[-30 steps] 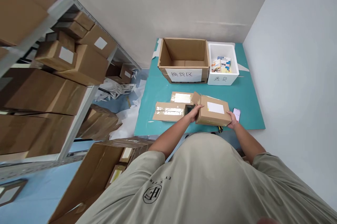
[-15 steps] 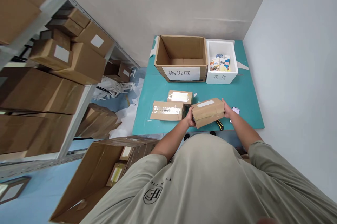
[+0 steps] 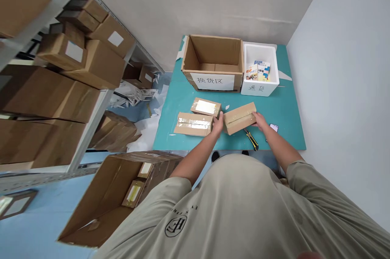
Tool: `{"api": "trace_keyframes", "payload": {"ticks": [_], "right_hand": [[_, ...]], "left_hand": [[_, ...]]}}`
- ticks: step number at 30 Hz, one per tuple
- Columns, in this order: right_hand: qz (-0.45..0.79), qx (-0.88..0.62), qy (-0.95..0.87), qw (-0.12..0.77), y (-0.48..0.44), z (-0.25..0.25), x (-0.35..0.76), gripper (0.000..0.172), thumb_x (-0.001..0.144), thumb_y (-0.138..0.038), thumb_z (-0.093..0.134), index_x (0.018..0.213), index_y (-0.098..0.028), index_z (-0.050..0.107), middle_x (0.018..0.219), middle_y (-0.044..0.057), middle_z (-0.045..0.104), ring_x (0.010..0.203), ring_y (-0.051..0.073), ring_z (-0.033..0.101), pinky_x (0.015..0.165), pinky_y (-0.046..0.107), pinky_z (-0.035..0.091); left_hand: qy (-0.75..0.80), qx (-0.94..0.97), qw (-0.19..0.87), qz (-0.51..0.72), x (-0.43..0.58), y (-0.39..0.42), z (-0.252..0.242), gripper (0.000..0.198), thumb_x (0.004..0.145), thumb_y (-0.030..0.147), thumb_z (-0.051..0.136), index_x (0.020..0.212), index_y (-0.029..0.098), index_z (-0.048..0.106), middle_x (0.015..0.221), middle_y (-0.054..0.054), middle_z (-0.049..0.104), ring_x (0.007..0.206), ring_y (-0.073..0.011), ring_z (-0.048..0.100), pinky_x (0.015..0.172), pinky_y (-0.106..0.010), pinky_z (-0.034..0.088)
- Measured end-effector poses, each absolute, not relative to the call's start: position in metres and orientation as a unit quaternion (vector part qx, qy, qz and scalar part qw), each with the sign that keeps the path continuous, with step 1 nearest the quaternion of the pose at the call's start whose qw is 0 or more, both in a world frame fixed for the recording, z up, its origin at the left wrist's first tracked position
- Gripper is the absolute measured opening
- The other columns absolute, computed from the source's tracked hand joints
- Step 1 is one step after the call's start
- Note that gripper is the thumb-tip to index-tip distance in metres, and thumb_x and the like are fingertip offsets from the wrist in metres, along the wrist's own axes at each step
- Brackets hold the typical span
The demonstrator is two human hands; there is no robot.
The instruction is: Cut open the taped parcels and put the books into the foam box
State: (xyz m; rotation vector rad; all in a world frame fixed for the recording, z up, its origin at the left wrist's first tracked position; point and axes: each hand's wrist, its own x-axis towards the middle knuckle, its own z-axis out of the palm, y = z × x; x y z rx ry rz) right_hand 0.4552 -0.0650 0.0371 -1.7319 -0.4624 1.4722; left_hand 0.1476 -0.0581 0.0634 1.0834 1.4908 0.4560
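A small brown cardboard box [image 3: 239, 117] with a taped seam sits low over the front middle of the green table [image 3: 166, 143], turned at a slant. My right hand [image 3: 259, 121] grips its right end. At its left end is my left hand [image 3: 217, 125], fingers closed against the side and partly hidden. Just left of that hand lie two more small boxes: a taped box [image 3: 194, 124] in front and a box with a white label [image 3: 206, 107] behind it. A black and yellow utility knife [image 3: 251, 140] rests below the held box.
Behind stand a large open carton [image 3: 213, 82] with a handwritten sign and a white foam box [image 3: 260, 89] containing booklets [image 3: 262, 70]. A phone [image 3: 274, 128] lies at right. Shelving [image 3: 105, 102] full of cartons and a big open carton [image 3: 100, 202] are at left.
The held box has moved slightly away from my body and turned, so its taped seam faces up and its white label no longer shows. More of the knife is visible.
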Motion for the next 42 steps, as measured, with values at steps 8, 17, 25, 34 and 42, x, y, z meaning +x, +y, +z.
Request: {"api": "trace_keyframes", "payload": {"ticks": [8,17,25,34,42], "right_hand": [[0.572,-0.668,-0.189,0.437,-0.053,0.035,0.449,0.031,0.107,-0.051,0.08,0.125,-0.026,0.073,0.121,0.01,0.084,0.095,0.024,0.08,0.071,0.032,0.072],[0.471,-0.785,-0.366,0.167,-0.189,-0.006,0.431,0.063,0.092,-0.039,0.094,0.147,-0.029,0.067,0.161,0.019,0.069,0.156,0.04,0.064,0.119,0.044,0.058],[0.358,-0.764,-0.523,-0.12,-0.215,-0.008,0.416,0.06,0.11,-0.019,0.065,0.169,-0.013,0.056,0.164,0.027,0.063,0.144,0.036,0.065,0.115,0.04,0.053],[0.302,-0.759,-0.553,-0.165,-0.207,-0.011,0.419,0.061,0.115,-0.013,0.049,0.175,-0.018,0.052,0.161,0.025,0.064,0.145,0.032,0.065,0.117,0.04,0.051],[0.348,-0.787,-0.497,-0.108,-0.217,-0.005,0.414,0.04,0.097,-0.009,0.072,0.137,-0.014,0.074,0.124,0.019,0.082,0.11,0.028,0.079,0.09,0.031,0.057]], "left_hand": [[0.486,0.828,0.266,0.088,0.142,-0.064,0.086,0.157,0.074,0.07,0.103,0.195,0.018,0.016,0.2,-0.024,0.021,0.186,-0.0531,0.013,0.152,-0.063,0.012],[0.498,0.836,0.227,0.046,0.142,-0.053,0.087,0.149,0.078,0.065,0.099,0.195,0.018,0.019,0.197,-0.026,0.027,0.182,-0.0532,0.024,0.147,-0.06,0.022],[0.49,0.853,0.18,0.002,0.142,-0.043,0.1,0.1,0.111,0.08,0.061,0.185,0.016,0.043,0.175,-0.028,0.059,0.163,-0.0472,0.054,0.138,-0.056,0.038],[0.436,0.882,0.121,-0.128,0.149,-0.021,0.132,0.076,0.119,0.035,0.043,0.184,-0.004,0.038,0.145,-0.036,0.074,0.132,-0.0463,0.078,0.107,-0.052,0.06],[0.446,0.868,0.138,-0.167,0.157,-0.018,0.153,0.076,0.103,0.036,0.068,0.171,0.004,0.057,0.133,-0.031,0.079,0.124,-0.0457,0.081,0.1,-0.049,0.063]]}}
